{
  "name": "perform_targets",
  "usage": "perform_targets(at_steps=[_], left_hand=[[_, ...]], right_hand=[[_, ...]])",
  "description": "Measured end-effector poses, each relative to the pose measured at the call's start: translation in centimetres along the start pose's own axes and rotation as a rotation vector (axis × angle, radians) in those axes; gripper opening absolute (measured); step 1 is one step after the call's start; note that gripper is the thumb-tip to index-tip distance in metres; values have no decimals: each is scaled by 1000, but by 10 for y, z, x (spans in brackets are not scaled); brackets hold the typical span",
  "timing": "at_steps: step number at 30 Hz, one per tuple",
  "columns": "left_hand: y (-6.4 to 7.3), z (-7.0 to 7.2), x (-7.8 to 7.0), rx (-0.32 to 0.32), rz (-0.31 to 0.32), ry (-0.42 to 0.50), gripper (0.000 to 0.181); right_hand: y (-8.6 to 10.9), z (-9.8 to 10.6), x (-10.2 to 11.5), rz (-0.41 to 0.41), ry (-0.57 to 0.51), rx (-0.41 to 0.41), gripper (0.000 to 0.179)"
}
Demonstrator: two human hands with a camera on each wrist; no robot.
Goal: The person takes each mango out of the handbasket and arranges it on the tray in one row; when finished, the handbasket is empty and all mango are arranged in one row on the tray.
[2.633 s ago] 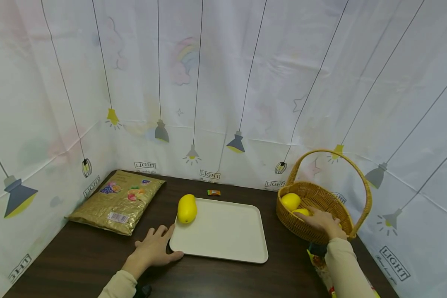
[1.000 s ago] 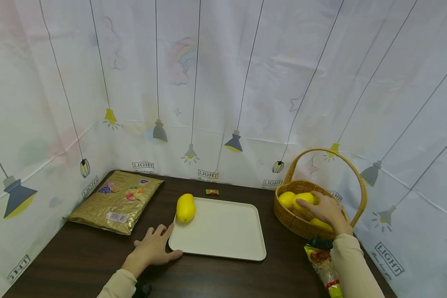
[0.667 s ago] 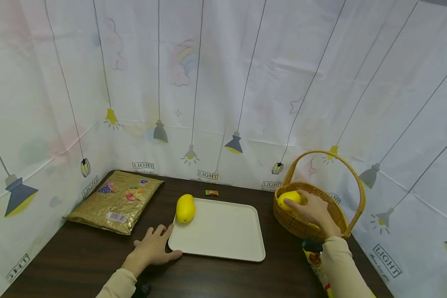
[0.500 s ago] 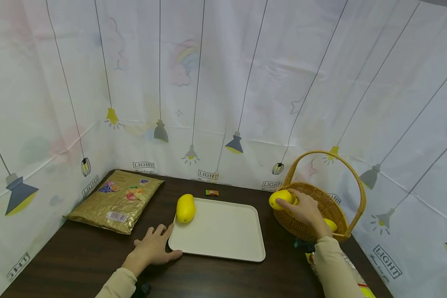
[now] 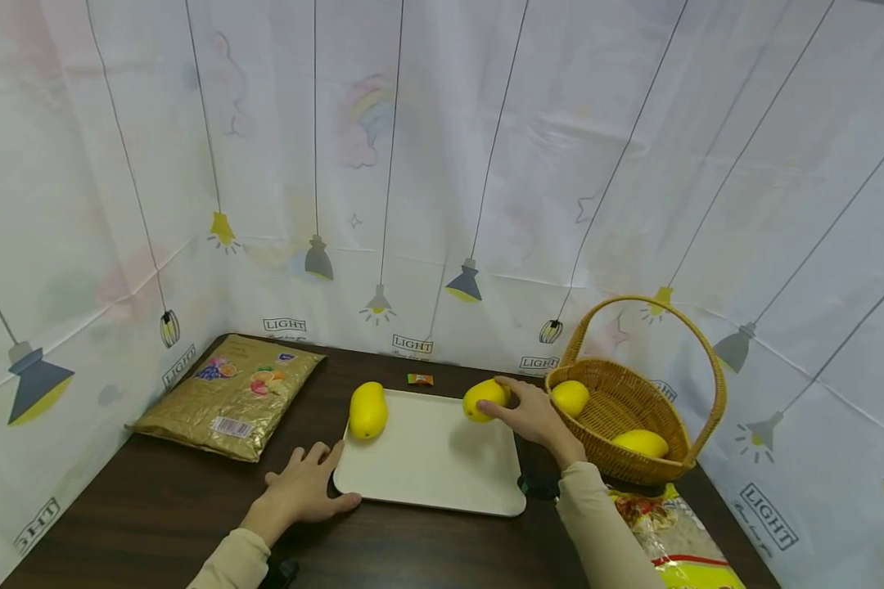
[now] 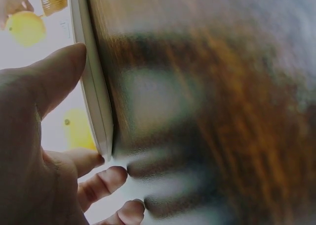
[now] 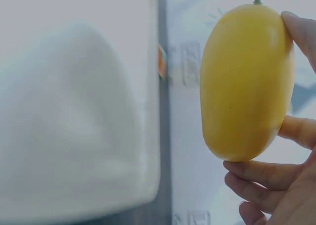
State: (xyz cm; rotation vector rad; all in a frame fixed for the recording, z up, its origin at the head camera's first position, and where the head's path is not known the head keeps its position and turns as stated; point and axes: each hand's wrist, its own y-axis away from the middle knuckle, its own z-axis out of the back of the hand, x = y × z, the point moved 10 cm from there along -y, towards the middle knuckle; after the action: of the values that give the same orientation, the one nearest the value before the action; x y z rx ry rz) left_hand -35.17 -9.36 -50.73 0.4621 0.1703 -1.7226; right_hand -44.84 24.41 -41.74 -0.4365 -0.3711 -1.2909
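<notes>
Right hand (image 5: 534, 415) grips yellow mango (image 5: 480, 402) from its right, above tray's (image 5: 427, 462) far right; long axis roughly left-right. Left hand (image 5: 302, 491), fingers spread, at near-left corner.

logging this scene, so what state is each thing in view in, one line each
White tray: flat, one yellow fruit on it
Left grip: fingers spread, at tray's edge
Right grip: holding a second fruit above the tray
Basket: upright, handle up, two more fruits inside
Gold bag: lying flat
Small orange packet: lying flat, seal unclear
Yellow-and-clear bag: lying down, seal unclear
</notes>
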Motion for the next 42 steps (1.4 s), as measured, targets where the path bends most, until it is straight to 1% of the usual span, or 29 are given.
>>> perform_targets(at_steps=[4,8,11,16,22,30,36,42], left_hand=[[-1,-1,1,3,-1,3,98],[-2,-3,2,9,5,0,98],[-3,-3,2,9,8,-6,98],[-4,-4,4,12,13,2,99],[-4,-6,5,19,22,3,97],[-3,-3,4,17,20,-6,98],[-3,-4,3,20,17,-6,98],[-2,-2,2,12,9,-7,97]], right_hand=[[-6,-28,14,1,-40,48,82],[-14,-51,25,4,-68,80,80],[-20,-65,34,16,-73,109,82],[-31,-86,49,72,-59,162,84],[-41,-110,58,86,-56,210,85],[-45,-122,73,122,-132,256,87],[-41,-120,80,159,-142,293,83],[-42,-119,83,203,-165,291,81]])
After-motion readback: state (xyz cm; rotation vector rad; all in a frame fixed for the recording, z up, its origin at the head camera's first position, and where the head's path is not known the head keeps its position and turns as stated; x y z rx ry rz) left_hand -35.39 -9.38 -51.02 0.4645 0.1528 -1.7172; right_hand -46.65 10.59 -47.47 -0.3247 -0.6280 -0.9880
